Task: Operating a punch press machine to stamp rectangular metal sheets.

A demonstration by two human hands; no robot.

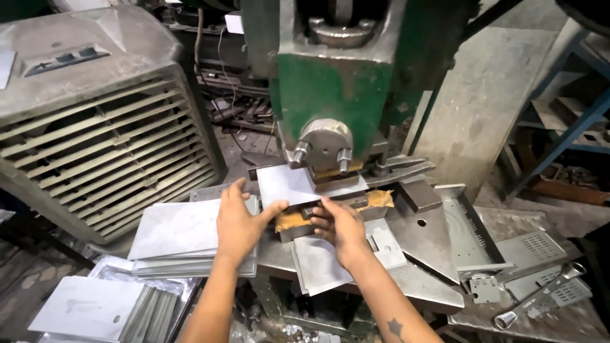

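A flat grey metal sheet [289,184] lies on the die of a green press machine [330,95], its far edge under the ram [325,145]. My left hand [238,222] holds the sheet's near left edge, thumb on top and fingers spread. My right hand [340,228] rests at the sheet's near right edge, fingers curled against the die block [375,200], which is smeared with yellow grease. Whether the right hand grips the sheet is unclear.
A stack of blank sheets [175,238] lies left of the press, more sheets [95,305] below it. A grey louvred cooler [95,127] stands at left. Punched plates [537,251] and a spanner [540,295] lie at right. Blue shelving [572,127] is behind.
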